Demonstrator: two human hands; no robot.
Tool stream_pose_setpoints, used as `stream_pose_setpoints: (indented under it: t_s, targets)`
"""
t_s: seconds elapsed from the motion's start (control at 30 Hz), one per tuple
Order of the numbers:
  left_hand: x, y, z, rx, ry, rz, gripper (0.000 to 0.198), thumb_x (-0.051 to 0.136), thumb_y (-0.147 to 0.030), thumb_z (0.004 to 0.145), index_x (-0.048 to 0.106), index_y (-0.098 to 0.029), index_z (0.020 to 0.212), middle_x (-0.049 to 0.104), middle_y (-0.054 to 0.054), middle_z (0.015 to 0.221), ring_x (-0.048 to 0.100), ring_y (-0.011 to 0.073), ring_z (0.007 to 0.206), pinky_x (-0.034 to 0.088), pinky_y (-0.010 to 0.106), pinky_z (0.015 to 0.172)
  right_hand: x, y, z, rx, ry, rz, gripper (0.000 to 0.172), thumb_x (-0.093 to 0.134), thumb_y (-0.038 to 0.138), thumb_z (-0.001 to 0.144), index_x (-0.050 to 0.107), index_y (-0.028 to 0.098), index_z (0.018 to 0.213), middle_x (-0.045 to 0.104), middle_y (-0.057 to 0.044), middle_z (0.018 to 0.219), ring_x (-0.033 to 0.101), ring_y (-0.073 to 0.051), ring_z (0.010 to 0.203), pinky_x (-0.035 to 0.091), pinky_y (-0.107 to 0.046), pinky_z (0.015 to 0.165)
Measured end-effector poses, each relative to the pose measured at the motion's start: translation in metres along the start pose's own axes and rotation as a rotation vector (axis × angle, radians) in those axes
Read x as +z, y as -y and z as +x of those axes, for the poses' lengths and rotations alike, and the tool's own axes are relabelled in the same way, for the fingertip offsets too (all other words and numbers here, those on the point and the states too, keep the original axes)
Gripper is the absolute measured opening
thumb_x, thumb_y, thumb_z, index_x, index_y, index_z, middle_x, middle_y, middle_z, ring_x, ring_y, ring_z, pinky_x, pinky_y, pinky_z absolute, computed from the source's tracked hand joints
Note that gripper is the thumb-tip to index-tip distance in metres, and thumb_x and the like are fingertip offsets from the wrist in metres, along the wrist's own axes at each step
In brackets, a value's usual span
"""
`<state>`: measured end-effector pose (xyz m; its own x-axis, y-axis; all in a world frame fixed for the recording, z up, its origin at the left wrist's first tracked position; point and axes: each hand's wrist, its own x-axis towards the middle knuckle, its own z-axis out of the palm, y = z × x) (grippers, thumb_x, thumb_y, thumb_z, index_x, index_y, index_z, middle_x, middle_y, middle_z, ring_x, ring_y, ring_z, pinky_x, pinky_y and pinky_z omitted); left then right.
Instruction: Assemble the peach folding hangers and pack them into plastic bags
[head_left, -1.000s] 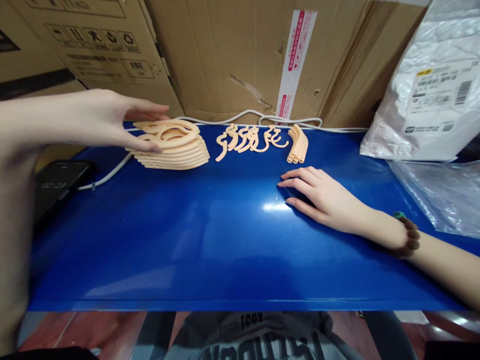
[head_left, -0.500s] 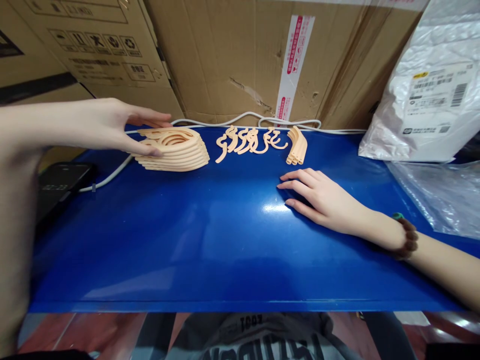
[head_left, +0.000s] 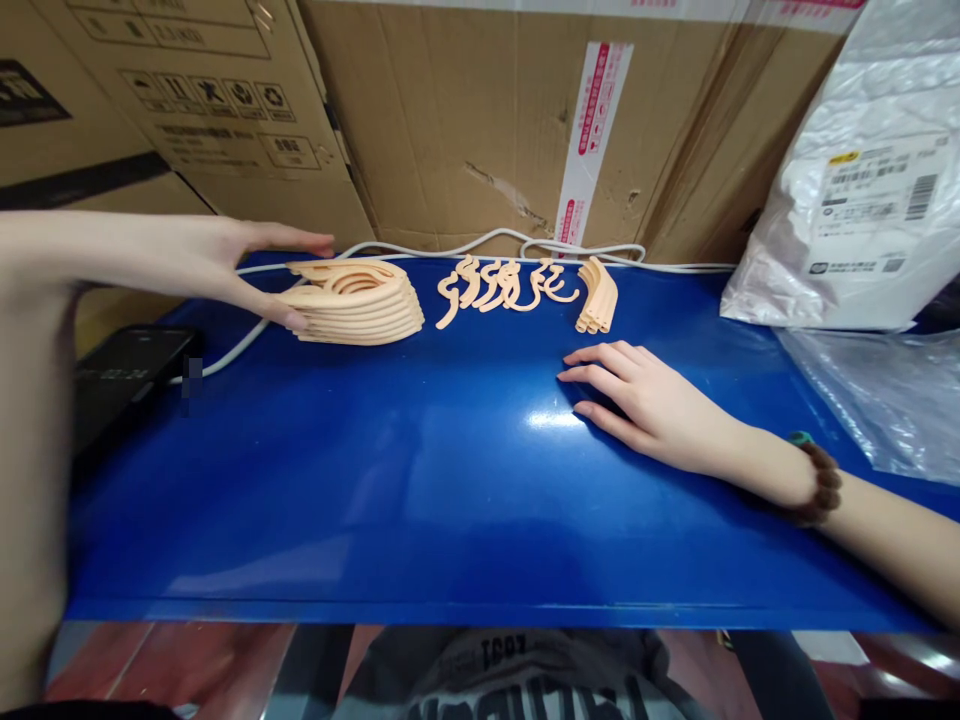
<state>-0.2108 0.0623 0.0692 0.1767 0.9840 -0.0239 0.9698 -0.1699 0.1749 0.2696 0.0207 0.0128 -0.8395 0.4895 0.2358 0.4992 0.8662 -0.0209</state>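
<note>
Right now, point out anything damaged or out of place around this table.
The cardboard behind the blue table looks damaged: a pale, ragged scuff breaks its brown face, left of the red-and-white tape. The stack of beige pieces at the left hand looks orderly.

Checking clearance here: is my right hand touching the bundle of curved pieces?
Apart: the head view shows blue table between your right hand and the bundle.

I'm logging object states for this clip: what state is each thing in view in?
Looped pieces: neatly stacked
Left hand: open, fingers spread at the stack's left end
Right hand: open, fingers loosely bent
Small curved pieces: loose, in a row
Tubes: grouped together
Phone: screen lit, showing digits
White cable: slack, curving
White mailer: wrinkled, sealing unclear
Clear plastic: wrinkled
Cardboard box: taped, scuffed
</note>
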Motion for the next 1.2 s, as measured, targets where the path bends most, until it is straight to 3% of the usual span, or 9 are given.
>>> stream_pose_setpoints:
  t_s: [0.13, 0.4, 0.9, 1.2]
  targets:
    - [-0.002, 0.008, 0.003, 0.030, 0.012, -0.010, 0.121, 0.064, -0.094, 0.051, 0.049, -0.022, 0.147, 0.061, 0.005, 0.143, 0.061, 0.0284, 0.121, 0.043, 0.054, 0.109, 0.000, -0.001, 0.000, -0.002, -0.003, 0.003, 0.035, 0.045, 0.036, 0.103, 0.061, 0.016, 0.126, 0.061, -0.016, 0.132, 0.059, -0.029, 0.117, 0.047, -0.045, 0.097]
    - [-0.002, 0.022, 0.008, 0.136, 0.030, 0.012, 0.100, 0.069, -0.086, 0.062, 0.054, -0.027, 0.142, 0.068, 0.000, 0.133, 0.067, 0.0229, 0.110, 0.052, 0.050, 0.100, 0.000, 0.000, 0.000, 0.002, 0.006, 0.001, 0.035, 0.045, 0.036, 0.104, 0.061, 0.016, 0.127, 0.061, -0.016, 0.132, 0.059, -0.028, 0.117, 0.046, -0.045, 0.098]
    - [-0.004, 0.018, 0.007, 0.073, 0.064, -0.017, 0.103, 0.071, -0.084, 0.061, 0.050, -0.028, 0.145, 0.063, 0.002, 0.141, 0.062, 0.0271, 0.120, 0.045, 0.057, 0.105, 0.000, 0.000, -0.001, -0.005, 0.000, -0.008, 0.035, 0.045, 0.036, 0.103, 0.061, 0.016, 0.127, 0.061, -0.015, 0.132, 0.059, -0.028, 0.117, 0.047, -0.045, 0.097]
    - [-0.006, 0.012, 0.003, 0.007, 0.119, -0.039, 0.106, 0.067, -0.084, 0.063, 0.043, -0.030, 0.150, 0.054, 0.001, 0.150, 0.054, 0.0258, 0.131, 0.037, 0.049, 0.114, 0.001, -0.001, -0.001, -0.004, 0.002, -0.009, 0.035, 0.044, 0.037, 0.104, 0.061, 0.017, 0.127, 0.062, -0.016, 0.132, 0.060, -0.028, 0.117, 0.047, -0.045, 0.096]
